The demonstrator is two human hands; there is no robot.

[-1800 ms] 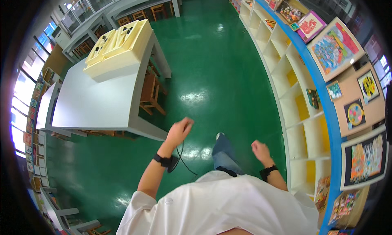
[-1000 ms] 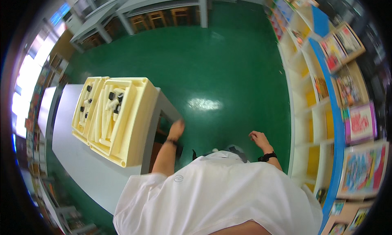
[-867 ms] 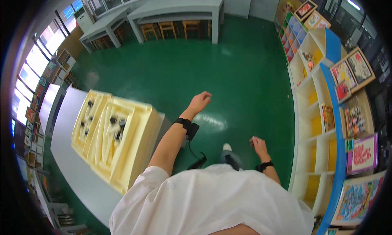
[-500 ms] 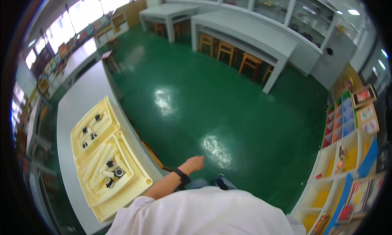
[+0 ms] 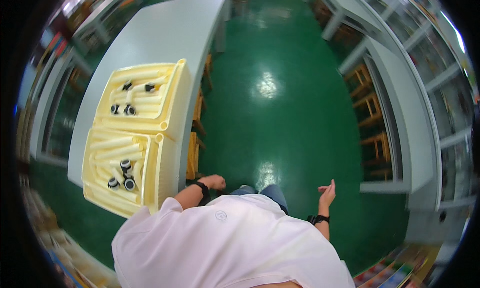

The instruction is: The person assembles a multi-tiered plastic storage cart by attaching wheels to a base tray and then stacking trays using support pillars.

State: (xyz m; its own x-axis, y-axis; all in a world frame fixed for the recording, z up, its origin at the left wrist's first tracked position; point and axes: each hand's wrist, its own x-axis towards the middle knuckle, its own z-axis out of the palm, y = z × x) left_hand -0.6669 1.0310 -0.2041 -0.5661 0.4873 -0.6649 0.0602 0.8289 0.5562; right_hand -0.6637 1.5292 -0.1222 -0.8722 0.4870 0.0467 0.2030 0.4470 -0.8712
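Observation:
My left hand [image 5: 213, 182] hangs beside the near end of the long grey table, its fingers curled in and nothing showing in them. My right hand [image 5: 327, 192] is held out over the floor on the other side, fingers apart, holding nothing. On the table, nearest my left hand, stands a cream plastic bin [image 5: 151, 180] with pale tubes [image 5: 116, 153] and several black-and-white pipe fittings [image 5: 129, 184] in it. A second cream bin [image 5: 176, 100], just beyond, holds similar tubes and fittings. Neither hand touches the bins.
The grey table [image 5: 165, 25] runs ahead on my left, with wooden stools [image 5: 195, 150] tucked under its edge. A green floor aisle [image 5: 280, 123] lies in front. Along the right stand another pale table [image 5: 407, 123], more wooden stools [image 5: 370, 110] and glass-fronted cabinets [image 5: 445, 103].
My view has turned left, so the long table now runs ahead and the right-hand tables have swung closer alongside. My right hand has come into view; the left stays low near the table.

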